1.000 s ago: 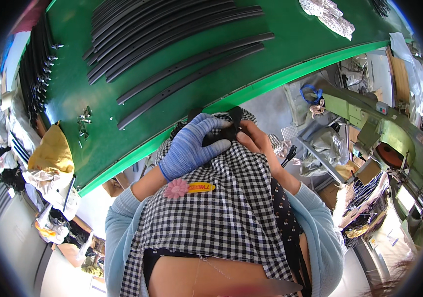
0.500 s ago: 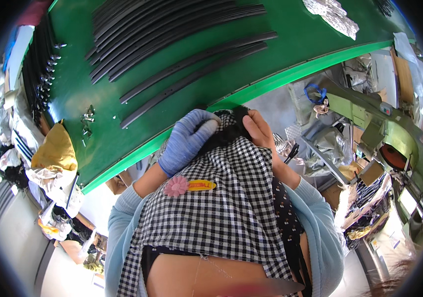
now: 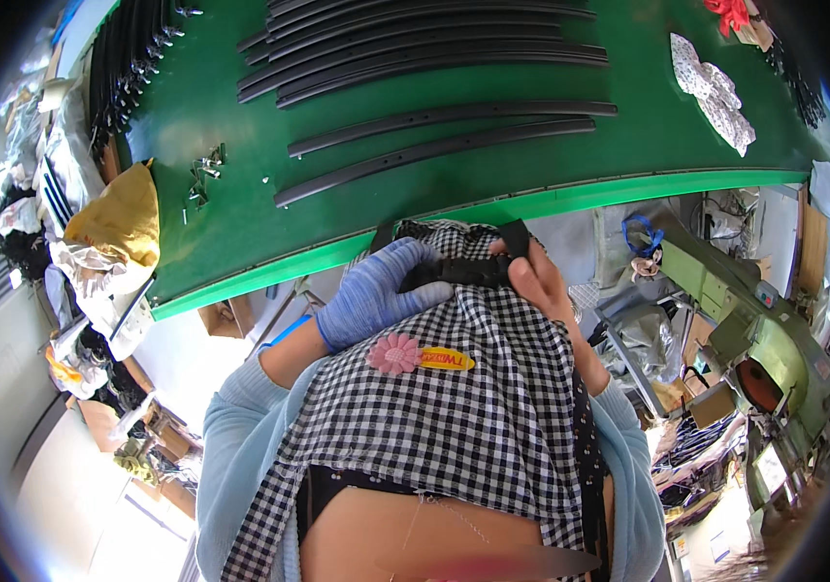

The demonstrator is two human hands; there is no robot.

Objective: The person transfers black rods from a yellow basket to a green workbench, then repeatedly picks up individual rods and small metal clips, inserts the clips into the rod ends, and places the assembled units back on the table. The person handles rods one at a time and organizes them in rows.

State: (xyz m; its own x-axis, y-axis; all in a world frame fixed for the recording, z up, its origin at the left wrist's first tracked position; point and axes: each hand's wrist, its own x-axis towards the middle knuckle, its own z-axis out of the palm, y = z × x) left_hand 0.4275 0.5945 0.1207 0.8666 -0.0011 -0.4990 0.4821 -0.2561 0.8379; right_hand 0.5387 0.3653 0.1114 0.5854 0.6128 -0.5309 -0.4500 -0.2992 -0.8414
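Black and curved, a short plastic strip piece [image 3: 468, 270] sits between the two hands just below the near edge of the green work table [image 3: 240, 233], in front of the person's black-and-white checked apron [image 3: 454, 417]. The left hand [image 3: 376, 291], in a blue knitted glove, has its fingers curled closed around the left end of the piece. The right hand [image 3: 536, 281], bare, is closed on the right end, its fingers folded over the black material near a small black tab that sticks up beside it; exactly how the fingertips pinch is hidden by the hand itself. A pink flower badge [image 3: 394, 353] and a yellow oval badge [image 3: 448, 359] are pinned side by side on the apron just beneath the gloved hand. On the table beyond, two long black curved strips [image 3: 434, 136] lie apart from each other, and a tight bundle of more black strips [image 3: 415, 48] lies farther back. Small metal clips [image 3: 203, 175] are scattered near the table's left part, with a mustard-yellow cloth [image 3: 119, 218] hanging at its left edge. A white patterned rag [image 3: 716, 92] rests toward the table's right end. To the right, below the table, stands a green machine [image 3: 774, 339].
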